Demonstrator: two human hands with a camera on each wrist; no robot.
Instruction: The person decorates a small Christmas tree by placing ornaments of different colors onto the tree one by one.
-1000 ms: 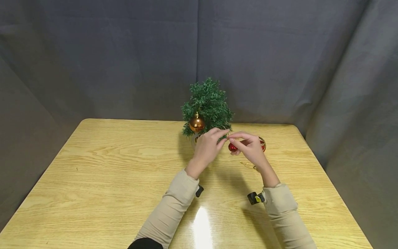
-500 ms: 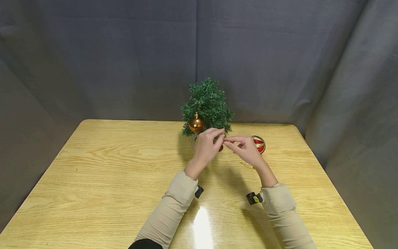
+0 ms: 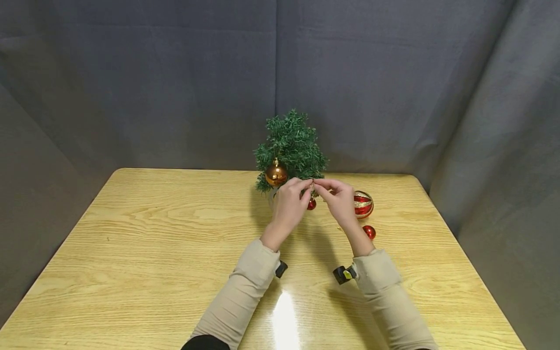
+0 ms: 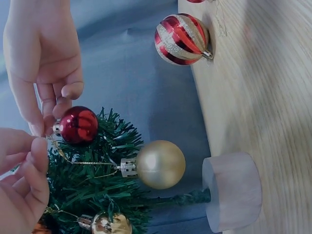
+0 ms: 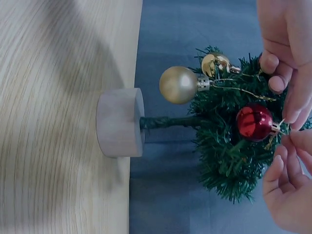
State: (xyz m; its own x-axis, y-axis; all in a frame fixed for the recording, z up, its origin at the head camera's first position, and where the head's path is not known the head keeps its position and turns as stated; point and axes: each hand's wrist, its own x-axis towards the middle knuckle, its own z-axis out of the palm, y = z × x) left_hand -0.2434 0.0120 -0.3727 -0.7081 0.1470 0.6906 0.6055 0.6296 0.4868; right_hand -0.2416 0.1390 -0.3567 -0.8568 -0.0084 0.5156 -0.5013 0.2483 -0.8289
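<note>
A small green artificial Christmas tree (image 3: 292,141) stands on a pale round base (image 5: 117,124) near the table's back. In front of its lower branches, a small shiny red Christmas ball (image 3: 311,204) hangs from a thin gold string. My left hand (image 3: 290,201) pinches at this string with thumb and index fingertips. The thumb and index of my right hand (image 3: 342,201) pinch it too, just above the ball's cap. The fingertips of both hands meet there, and the exact grip is partly hidden. A copper ball (image 3: 276,174) hangs at the tree's left.
A matte gold ball (image 5: 178,85) and a shiny gold ball (image 5: 214,65) hang low on the tree. Right of the tree lie a red-and-gold striped ball (image 3: 363,204) and another small red ball (image 3: 369,232). Grey curtain (image 3: 175,87) hangs behind the wooden table (image 3: 175,272).
My right hand has moved left and slightly up with the red Christmas ball, which now hangs below the fingertips. My left hand has hardly moved. The red ball behind the right wrist has come into sight.
</note>
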